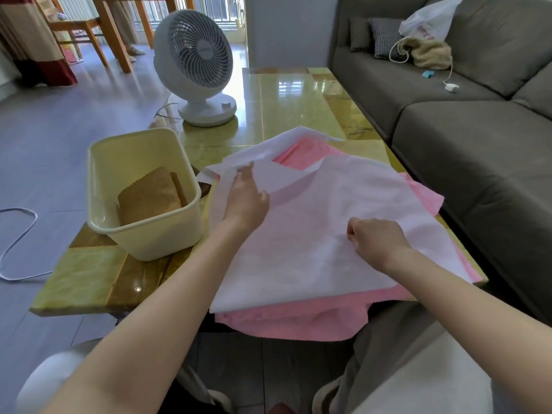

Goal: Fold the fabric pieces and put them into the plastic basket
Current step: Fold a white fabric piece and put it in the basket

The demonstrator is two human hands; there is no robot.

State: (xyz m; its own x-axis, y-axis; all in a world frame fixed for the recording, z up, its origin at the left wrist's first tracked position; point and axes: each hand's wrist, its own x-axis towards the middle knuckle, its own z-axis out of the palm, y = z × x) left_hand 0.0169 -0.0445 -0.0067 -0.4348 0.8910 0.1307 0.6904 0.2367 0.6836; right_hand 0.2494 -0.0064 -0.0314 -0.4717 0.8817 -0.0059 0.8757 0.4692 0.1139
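A white fabric piece lies spread over a pink fabric piece on the glossy green table. My left hand pinches the white fabric's far left corner, which is lifted and partly turned over. My right hand has its fingers curled and pinches the white fabric near its middle right. The cream plastic basket stands to the left of the fabrics and holds a folded brown fabric piece.
A white fan stands on the table's far left corner. A grey sofa runs along the right side. A white cable lies on the floor at left. My knees are below the table's front edge.
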